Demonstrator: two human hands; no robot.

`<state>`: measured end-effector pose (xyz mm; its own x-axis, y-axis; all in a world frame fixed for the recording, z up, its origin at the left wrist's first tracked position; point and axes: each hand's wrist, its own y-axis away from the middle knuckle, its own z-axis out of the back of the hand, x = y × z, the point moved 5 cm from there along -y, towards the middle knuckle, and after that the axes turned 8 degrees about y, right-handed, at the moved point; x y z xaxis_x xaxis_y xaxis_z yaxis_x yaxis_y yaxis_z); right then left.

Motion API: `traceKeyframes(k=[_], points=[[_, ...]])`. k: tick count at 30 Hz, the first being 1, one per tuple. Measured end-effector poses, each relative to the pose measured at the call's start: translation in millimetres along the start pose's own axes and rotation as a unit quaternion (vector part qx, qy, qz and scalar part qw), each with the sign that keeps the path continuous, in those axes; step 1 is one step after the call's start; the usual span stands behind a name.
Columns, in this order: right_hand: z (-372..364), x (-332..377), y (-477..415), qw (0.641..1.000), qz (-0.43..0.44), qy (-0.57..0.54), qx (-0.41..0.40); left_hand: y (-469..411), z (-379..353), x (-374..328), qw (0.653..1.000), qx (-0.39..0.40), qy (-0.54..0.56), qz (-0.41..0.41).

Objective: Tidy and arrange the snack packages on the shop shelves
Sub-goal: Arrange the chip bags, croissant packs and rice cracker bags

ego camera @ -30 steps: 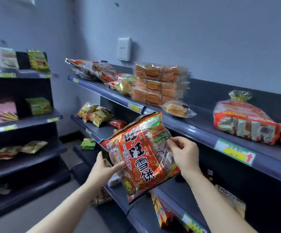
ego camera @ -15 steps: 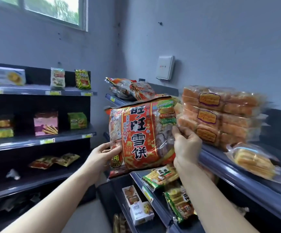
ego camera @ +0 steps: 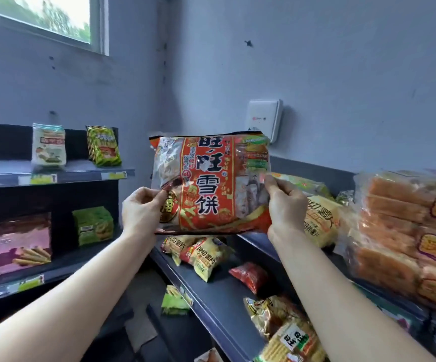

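A large red rice-cracker bag (ego camera: 209, 182) with big Chinese characters is held upright in the air at the left end of the right-hand top shelf (ego camera: 257, 242). My left hand (ego camera: 140, 209) grips its lower left edge and my right hand (ego camera: 286, 205) grips its right edge. The bag hides whatever lies on the shelf behind it. Yellow snack bags (ego camera: 321, 220) lie just right of my right hand.
A tall stack of orange cake packs (ego camera: 404, 236) fills the top shelf at right. Small yellow (ego camera: 204, 253) and red (ego camera: 249, 275) packets lie on the dark shelf below. The left shelving unit (ego camera: 86, 171) carries boxes and bags. A white wall box (ego camera: 264, 120) hangs behind.
Both hands have raised the red bag from mid-shelf height and carried it left toward the end of the top shelf, turning it upright. The view swung left and up.
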<state>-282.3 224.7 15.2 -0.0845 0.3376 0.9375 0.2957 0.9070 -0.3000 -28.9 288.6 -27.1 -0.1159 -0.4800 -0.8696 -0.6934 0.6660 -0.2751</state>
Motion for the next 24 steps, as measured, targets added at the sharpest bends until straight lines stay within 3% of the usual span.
traceKeyframes(k=[8, 13, 15, 20, 22, 24], points=[[-37.5, 21.5, -129.2, 0.985, 0.057, 0.164, -0.007, -109.2, -61.2, -7.6, 0.996, -0.022, 0.051, -0.074], [-34.1, 2.6, -197.2, 0.931, 0.041, 0.363, 0.025, -165.2, -93.5, -2.6, 0.996, -0.028, 0.060, -0.057], [-30.8, -6.1, -213.8, 0.879, 0.025, 0.472, 0.060, -186.3, -110.7, 2.9, 0.997, -0.017, 0.058, -0.050], [-13.7, -33.1, -236.5, 0.646, -0.083, 0.754, 0.087, -228.0, -146.6, 29.6, 1.000, 0.013, 0.017, -0.023], [-9.7, -38.8, -240.5, 0.588, -0.121, 0.795, 0.087, -241.5, -155.3, 45.1, 0.999, 0.022, -0.019, -0.018], [-7.5, -36.3, -237.1, 0.555, -0.122, 0.819, 0.077, -251.9, -164.2, 55.6, 0.996, 0.039, -0.068, -0.035]])
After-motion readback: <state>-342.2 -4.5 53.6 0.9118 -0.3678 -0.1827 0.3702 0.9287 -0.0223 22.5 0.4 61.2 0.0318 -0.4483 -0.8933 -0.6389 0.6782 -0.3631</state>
